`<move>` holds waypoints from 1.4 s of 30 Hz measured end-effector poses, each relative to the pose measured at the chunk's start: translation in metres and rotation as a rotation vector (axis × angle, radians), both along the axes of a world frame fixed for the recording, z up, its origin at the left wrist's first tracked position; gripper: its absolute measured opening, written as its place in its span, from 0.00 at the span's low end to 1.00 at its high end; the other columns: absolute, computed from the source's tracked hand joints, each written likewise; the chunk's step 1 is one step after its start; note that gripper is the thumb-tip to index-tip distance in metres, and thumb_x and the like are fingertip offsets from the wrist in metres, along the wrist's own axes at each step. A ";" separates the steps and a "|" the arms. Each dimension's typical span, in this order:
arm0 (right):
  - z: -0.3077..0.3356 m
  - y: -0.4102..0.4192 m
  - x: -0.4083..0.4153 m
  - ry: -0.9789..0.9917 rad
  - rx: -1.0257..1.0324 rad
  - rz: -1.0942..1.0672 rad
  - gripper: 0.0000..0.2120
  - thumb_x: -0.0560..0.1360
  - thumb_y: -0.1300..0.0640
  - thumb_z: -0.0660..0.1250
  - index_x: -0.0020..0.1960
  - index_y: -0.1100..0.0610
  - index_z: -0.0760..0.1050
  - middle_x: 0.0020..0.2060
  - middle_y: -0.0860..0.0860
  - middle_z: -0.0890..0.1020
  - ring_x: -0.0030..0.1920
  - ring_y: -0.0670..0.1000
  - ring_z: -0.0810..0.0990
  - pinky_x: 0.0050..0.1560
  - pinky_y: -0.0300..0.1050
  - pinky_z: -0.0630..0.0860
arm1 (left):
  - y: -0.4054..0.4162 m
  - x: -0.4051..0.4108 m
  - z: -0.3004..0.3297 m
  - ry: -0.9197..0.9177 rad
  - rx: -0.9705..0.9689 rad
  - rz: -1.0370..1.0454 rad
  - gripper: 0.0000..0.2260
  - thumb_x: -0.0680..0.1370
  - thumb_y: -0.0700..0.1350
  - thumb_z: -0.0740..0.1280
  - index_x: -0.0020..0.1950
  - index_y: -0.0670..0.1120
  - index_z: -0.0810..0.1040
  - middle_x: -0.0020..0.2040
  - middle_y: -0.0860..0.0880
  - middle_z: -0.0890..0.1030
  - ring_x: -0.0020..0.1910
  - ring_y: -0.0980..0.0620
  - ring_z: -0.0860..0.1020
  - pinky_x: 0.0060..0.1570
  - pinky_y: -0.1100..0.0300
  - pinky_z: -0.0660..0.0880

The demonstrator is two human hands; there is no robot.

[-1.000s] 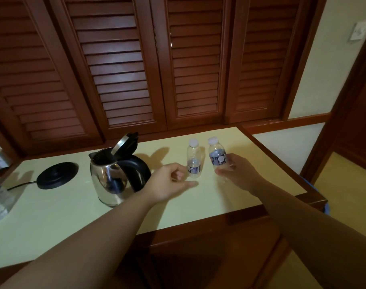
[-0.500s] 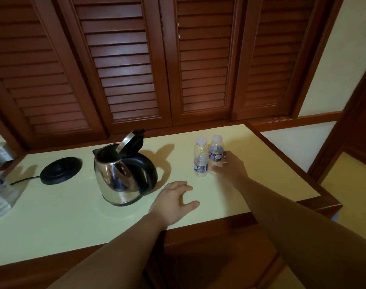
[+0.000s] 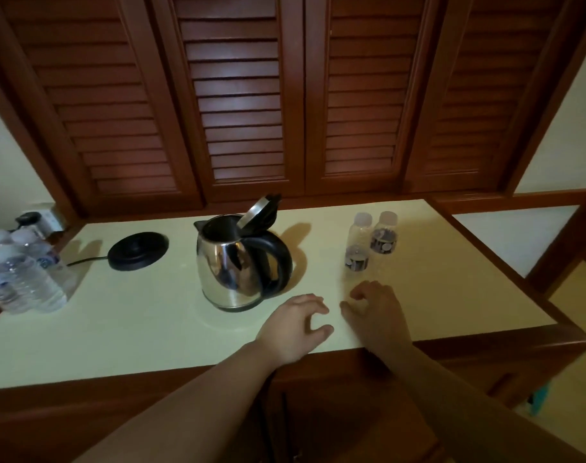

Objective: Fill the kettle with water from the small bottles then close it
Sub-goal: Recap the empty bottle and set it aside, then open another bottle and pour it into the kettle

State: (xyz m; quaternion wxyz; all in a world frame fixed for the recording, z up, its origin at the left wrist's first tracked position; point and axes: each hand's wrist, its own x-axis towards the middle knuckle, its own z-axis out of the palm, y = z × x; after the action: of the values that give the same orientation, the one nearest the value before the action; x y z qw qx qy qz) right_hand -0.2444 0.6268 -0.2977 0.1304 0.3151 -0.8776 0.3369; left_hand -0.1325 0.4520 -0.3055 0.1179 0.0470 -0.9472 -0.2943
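Note:
A steel kettle (image 3: 231, 262) with a black handle stands mid-counter, its lid (image 3: 259, 212) tipped up. Two small capped bottles stand side by side to its right: the nearer one (image 3: 358, 243) and the farther one (image 3: 384, 233). My left hand (image 3: 293, 329) rests on the counter near the front edge, just right of the kettle, fingers loosely spread and holding nothing. Beside it, my right hand (image 3: 375, 312) lies on the counter in front of the bottles, fingers loosely curled and apart from them.
The kettle's black base (image 3: 138, 250) with its cord sits on the pale counter (image 3: 118, 322) to the left. Several larger water bottles (image 3: 21, 272) stand at the far left edge. Wooden louvred doors (image 3: 241, 95) rise behind the counter.
My right hand let go of the farther small bottle and drew back toward the front edge. The left hand stayed on the counter. The camera view shifted left.

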 end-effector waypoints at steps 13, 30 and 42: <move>-0.001 -0.150 0.144 -0.040 0.181 0.441 0.15 0.78 0.46 0.63 0.55 0.53 0.82 0.49 0.46 0.82 0.51 0.47 0.75 0.55 0.50 0.76 | -0.156 0.158 0.007 0.035 -0.028 0.129 0.13 0.78 0.54 0.72 0.61 0.53 0.86 0.64 0.58 0.83 0.63 0.63 0.78 0.65 0.66 0.71; 0.009 -0.237 0.187 -0.176 0.521 0.364 0.34 0.80 0.31 0.57 0.82 0.43 0.58 0.82 0.41 0.55 0.81 0.45 0.52 0.79 0.44 0.48 | -0.351 0.304 0.048 0.341 0.438 1.010 0.11 0.75 0.49 0.76 0.46 0.48 0.75 0.44 0.50 0.80 0.44 0.49 0.79 0.40 0.57 0.72; 0.008 -0.228 0.185 -0.213 0.483 0.365 0.33 0.80 0.31 0.57 0.81 0.41 0.58 0.80 0.37 0.55 0.81 0.42 0.52 0.80 0.46 0.49 | -0.381 0.308 0.078 0.289 0.582 0.776 0.21 0.74 0.39 0.78 0.62 0.50 0.75 0.50 0.55 0.82 0.48 0.58 0.80 0.41 0.66 0.72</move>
State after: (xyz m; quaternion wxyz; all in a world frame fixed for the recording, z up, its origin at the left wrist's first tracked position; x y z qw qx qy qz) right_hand -0.0589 0.3986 -0.2900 -0.1033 0.4521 -0.8699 0.1680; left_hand 0.1759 0.0706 -0.2272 0.3306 0.3855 -0.7125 -0.4842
